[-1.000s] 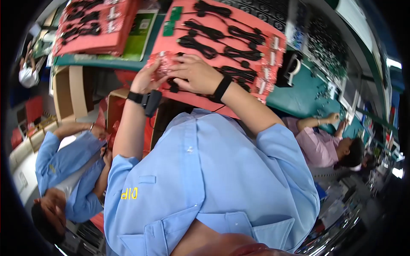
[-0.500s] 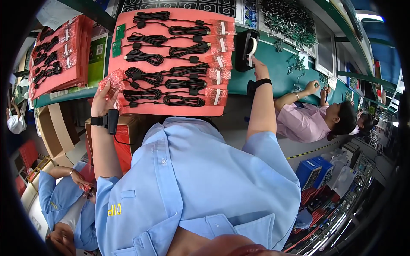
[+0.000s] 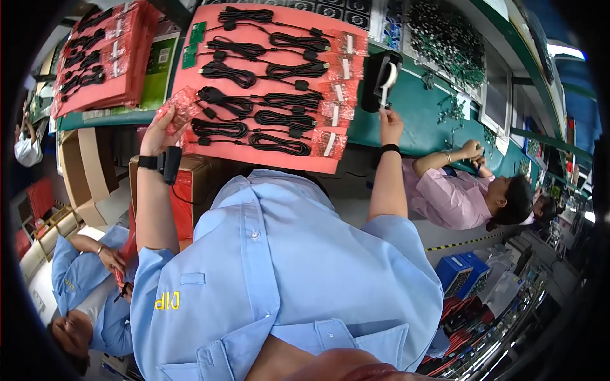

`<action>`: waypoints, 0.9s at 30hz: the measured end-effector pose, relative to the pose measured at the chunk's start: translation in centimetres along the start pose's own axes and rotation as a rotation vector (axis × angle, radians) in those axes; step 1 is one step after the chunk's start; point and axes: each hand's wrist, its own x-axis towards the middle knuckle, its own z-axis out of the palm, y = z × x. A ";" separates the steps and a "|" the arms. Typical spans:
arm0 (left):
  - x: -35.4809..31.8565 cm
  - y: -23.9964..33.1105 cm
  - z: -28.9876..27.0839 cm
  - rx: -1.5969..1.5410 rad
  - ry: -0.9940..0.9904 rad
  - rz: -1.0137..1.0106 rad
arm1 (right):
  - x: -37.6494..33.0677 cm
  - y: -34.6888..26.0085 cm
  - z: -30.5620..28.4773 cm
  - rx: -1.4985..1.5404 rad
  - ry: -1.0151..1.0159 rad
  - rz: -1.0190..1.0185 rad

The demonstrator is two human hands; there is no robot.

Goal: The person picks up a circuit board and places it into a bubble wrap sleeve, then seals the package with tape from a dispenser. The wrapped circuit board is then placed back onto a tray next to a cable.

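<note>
My left hand [image 3: 157, 134] is closed on a red bubble-wrap pouch [image 3: 179, 108] at the left edge of a pink foam sheet [image 3: 210, 159]. My right hand [image 3: 390, 129] pinches the end of a whitish tape strip [image 3: 384, 96] beside a black tape dispenser [image 3: 372, 82] with a pale roll. Several coiled black cables [image 3: 289, 101] lie in rows on the sheet. Along its right side, red bubble-wrap pouches [image 3: 335, 114] with white strips cover cable ends. Two green circuit boards [image 3: 198, 32] show bare at the upper left.
A stack of pink sheets with cables [image 3: 105, 89] stands at the left on the green bench [image 3: 356, 130]. Many small green parts [image 3: 445, 44] lie at the back right. A co-worker in pink [image 3: 457, 190] sits at right; another in blue [image 3: 95, 279] is at lower left. A cardboard box [image 3: 86, 168] stands below.
My right hand has come nearer to me, just off the dispenser's near end, with tape between them. My left hand keeps its hold on the pouch. The whole view has shifted slightly.
</note>
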 end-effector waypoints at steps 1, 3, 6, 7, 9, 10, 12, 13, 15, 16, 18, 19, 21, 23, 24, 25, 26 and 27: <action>-0.3 -0.4 -0.5 -0.002 -0.017 0.040 | 0.0 -0.4 -1.2 -0.161 -0.100 0.006; -1.3 -1.3 0.7 -0.053 0.015 0.111 | -1.4 0.0 -3.8 -0.493 -0.385 -0.109; -2.7 -1.5 2.4 -0.130 -0.061 0.136 | -3.1 -1.9 -5.7 -0.235 -0.155 -0.051; -3.5 -2.4 2.0 -0.172 -0.098 0.165 | -3.1 -7.0 -5.7 -0.106 -0.095 0.062; -3.9 -3.5 2.1 -0.178 -0.031 0.229 | -3.5 -18.3 -4.5 0.080 -0.107 -0.116; -4.1 -3.6 2.6 -0.189 -0.014 0.232 | -4.5 -23.1 -3.9 0.253 -0.052 -0.251; -4.7 -3.3 3.4 -0.109 0.021 0.304 | -6.9 -29.6 -1.4 0.592 -0.382 -0.049; -4.8 -3.4 3.4 -0.118 0.024 0.306 | -8.0 -32.2 0.7 0.643 -0.535 -0.084; -5.0 -3.6 3.4 -0.084 -0.035 0.393 | -10.3 -38.0 4.7 0.754 -0.808 -0.078; -4.9 -3.7 3.4 -0.064 -0.067 0.435 | -11.3 -40.3 6.6 0.816 -0.924 -0.033; -5.1 -3.9 3.4 -0.086 -0.082 0.439 | -12.5 -42.4 10.8 0.945 -0.954 0.044; -5.2 -4.0 3.4 -0.103 -0.095 0.445 | -12.5 -42.6 12.3 0.940 -0.952 0.043; -5.4 -4.3 3.1 -0.131 -0.093 0.455 | -12.9 -43.1 14.9 0.794 -0.924 0.070; -5.7 -4.5 2.9 -0.127 -0.094 0.502 | -13.4 -43.5 15.7 0.715 -0.921 0.079; -5.7 -4.5 2.9 -0.124 -0.096 0.524 | -13.4 -43.5 15.7 0.640 -0.907 0.070; -5.7 -4.4 2.9 -0.131 -0.092 0.524 | -13.4 -43.6 15.6 0.565 -0.892 0.061; -5.8 -4.0 2.9 -0.154 -0.060 0.454 | -13.5 -43.8 15.5 0.490 -0.881 0.049; -5.8 -3.6 3.0 -0.176 -0.030 0.384 | -13.5 -43.8 15.6 0.483 -0.890 0.045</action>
